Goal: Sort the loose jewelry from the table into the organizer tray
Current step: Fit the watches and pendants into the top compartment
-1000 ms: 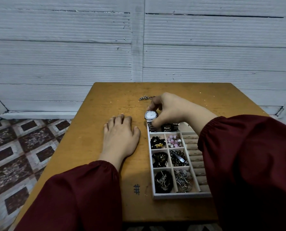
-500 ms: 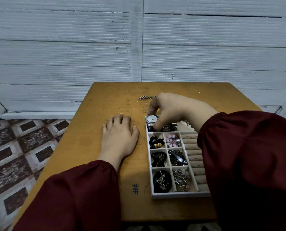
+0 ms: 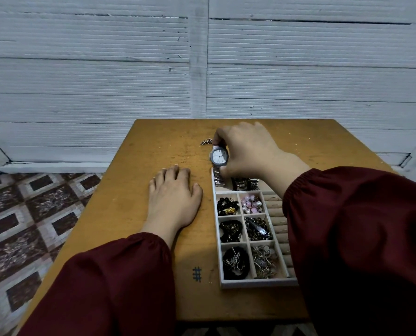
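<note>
The right hand (image 3: 248, 151) pinched the watch (image 3: 219, 156), its strap trailing into the organizer tray (image 3: 255, 283) just beneath, seemingly to settle it inside. The left hand (image 3: 175, 200) lay flat, fingers relaxed.

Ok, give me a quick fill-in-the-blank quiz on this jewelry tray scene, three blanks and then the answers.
1. The right hand grips a silver ____ whose strap hangs into the organizer tray.
2. The left hand lies flat on the ____.
3. The beads in the compartment beside the black beads are ____.

Missing words: watch; table; pink.
</note>
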Tool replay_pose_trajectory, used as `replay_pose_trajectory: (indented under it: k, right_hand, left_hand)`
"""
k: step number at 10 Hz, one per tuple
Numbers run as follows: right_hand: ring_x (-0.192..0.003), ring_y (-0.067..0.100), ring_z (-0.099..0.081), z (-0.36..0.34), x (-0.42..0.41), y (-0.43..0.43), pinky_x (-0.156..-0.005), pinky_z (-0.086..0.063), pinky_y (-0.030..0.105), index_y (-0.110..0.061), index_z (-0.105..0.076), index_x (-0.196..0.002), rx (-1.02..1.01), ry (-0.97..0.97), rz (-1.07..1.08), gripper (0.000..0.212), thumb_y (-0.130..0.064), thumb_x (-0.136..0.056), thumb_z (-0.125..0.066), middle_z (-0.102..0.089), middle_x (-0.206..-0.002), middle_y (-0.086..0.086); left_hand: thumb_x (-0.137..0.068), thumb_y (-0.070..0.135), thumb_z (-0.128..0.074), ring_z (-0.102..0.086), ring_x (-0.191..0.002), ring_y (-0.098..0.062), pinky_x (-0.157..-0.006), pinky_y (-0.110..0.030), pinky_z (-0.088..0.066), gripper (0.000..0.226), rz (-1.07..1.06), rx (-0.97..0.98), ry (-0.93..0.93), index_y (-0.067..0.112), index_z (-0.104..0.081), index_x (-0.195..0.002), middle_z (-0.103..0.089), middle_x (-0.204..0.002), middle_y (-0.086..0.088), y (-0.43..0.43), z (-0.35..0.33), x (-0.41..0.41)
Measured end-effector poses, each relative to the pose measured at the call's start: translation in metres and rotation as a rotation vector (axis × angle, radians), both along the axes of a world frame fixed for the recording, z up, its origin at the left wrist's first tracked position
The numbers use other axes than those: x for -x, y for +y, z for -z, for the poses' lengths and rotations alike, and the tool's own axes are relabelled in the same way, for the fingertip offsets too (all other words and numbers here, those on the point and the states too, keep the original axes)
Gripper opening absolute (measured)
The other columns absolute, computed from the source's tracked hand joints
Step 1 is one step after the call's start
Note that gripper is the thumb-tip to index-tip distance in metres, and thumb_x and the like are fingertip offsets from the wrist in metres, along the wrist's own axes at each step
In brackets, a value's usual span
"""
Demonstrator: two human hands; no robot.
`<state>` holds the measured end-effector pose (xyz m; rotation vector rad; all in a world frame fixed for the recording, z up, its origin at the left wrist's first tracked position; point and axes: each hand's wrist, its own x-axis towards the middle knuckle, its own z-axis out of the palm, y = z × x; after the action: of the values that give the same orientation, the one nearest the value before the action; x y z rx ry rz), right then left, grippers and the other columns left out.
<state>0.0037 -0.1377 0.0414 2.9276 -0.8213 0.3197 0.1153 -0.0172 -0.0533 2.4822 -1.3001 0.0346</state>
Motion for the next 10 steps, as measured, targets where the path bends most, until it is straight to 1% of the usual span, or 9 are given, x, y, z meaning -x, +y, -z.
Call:
replay_pose_trajectory:
  k: [1, 3, 4, 5, 7, 8, 9, 10]
  right_hand:
    - [-0.101, 0.020, -0.055, -0.001, 0.001, 0.001, -0.087, -0.035, 0.036, -0.028, -0.055, -0.111, 0.023, -0.046, 0.007, 0.055, -0.041, -0.062, -0.076, -0.063, -0.102, -0.007]
    - [-0.100, 0.018, -0.057, -0.001, 0.004, 0.001, -0.090, -0.035, 0.038, -0.031, -0.058, -0.107, -0.089, 0.080, 0.014, 0.057, -0.045, -0.056, -0.078, -0.065, -0.098, -0.010]
    - [-0.100, 0.017, -0.058, 0.000, 0.004, 0.003, -0.095, -0.033, 0.041, -0.032, -0.060, -0.104, -0.161, 0.142, 0.011, 0.056, -0.046, -0.054, -0.081, -0.064, -0.098, -0.012]
    - [-0.099, 0.016, -0.057, 0.003, 0.004, 0.005, -0.097, -0.033, 0.041, -0.033, -0.061, -0.105, -0.199, 0.188, 0.011, 0.058, -0.047, -0.053, -0.081, -0.064, -0.096, -0.013]
    - [-0.098, 0.012, -0.059, 0.009, 0.004, 0.003, -0.091, -0.033, 0.034, -0.031, -0.063, -0.107, -0.262, 0.146, 0.009, 0.056, -0.046, -0.055, -0.081, -0.066, -0.099, -0.013]
    - [-0.102, 0.014, -0.054, 0.010, 0.006, 0.001, -0.084, -0.030, 0.031, -0.031, -0.065, -0.107, -0.284, 0.128, 0.013, 0.053, -0.046, -0.058, -0.080, -0.065, -0.101, -0.012]
    - [-0.108, 0.017, -0.043, 0.009, 0.008, -0.001, -0.085, -0.029, 0.033, -0.033, -0.065, -0.113, -0.259, 0.129, 0.006, 0.054, -0.046, -0.063, -0.078, -0.062, -0.106, -0.008]
    - [-0.113, 0.018, -0.045, 0.010, 0.007, -0.002, -0.090, -0.032, 0.033, -0.031, -0.065, -0.117, -0.264, 0.123, 0.003, 0.055, -0.046, -0.065, -0.078, -0.063, -0.113, -0.009]
  left_hand:
    - [-0.095, 0.045, -0.033, -0.021, -0.140, -0.026, -0.113, -0.045, -0.016, 0.052, -0.001, -0.002, 0.005, 0.023, -0.037, -0.142, -0.030, -0.152, -0.004, 0.000, 0.000, 0.000]
    - [-0.095, 0.044, -0.033, -0.021, -0.140, -0.025, -0.113, -0.044, -0.015, 0.051, 0.000, 0.002, 0.005, 0.023, -0.037, -0.141, -0.031, -0.152, -0.004, 0.000, -0.001, 0.000]
    - [-0.095, 0.044, -0.034, -0.021, -0.140, -0.026, -0.113, -0.044, -0.015, 0.051, -0.001, 0.003, 0.002, 0.023, -0.038, -0.141, -0.031, -0.151, -0.004, 0.000, 0.000, 0.001]
    - [-0.095, 0.044, -0.034, -0.021, -0.140, -0.025, -0.113, -0.044, -0.015, 0.050, -0.006, 0.005, 0.001, 0.023, -0.038, -0.140, -0.031, -0.151, -0.004, 0.000, -0.001, 0.001]
    - [-0.095, 0.045, -0.034, -0.021, -0.139, -0.025, -0.113, -0.044, -0.015, 0.051, -0.006, 0.004, -0.003, 0.023, -0.038, -0.140, -0.031, -0.151, -0.003, 0.000, 0.000, 0.000]
    - [-0.095, 0.045, -0.034, -0.021, -0.139, -0.025, -0.113, -0.044, -0.015, 0.050, -0.004, 0.005, -0.002, 0.023, -0.038, -0.140, -0.031, -0.151, -0.003, 0.000, 0.000, 0.000]
    - [-0.095, 0.045, -0.034, -0.022, -0.139, -0.025, -0.113, -0.044, -0.016, 0.051, -0.002, 0.002, -0.005, 0.023, -0.038, -0.140, -0.031, -0.151, -0.003, 0.000, 0.000, 0.000]
    - [-0.095, 0.045, -0.034, -0.022, -0.140, -0.025, -0.113, -0.044, -0.015, 0.051, -0.002, 0.003, -0.004, 0.023, -0.038, -0.140, -0.031, -0.151, -0.003, 0.000, 0.000, 0.000]
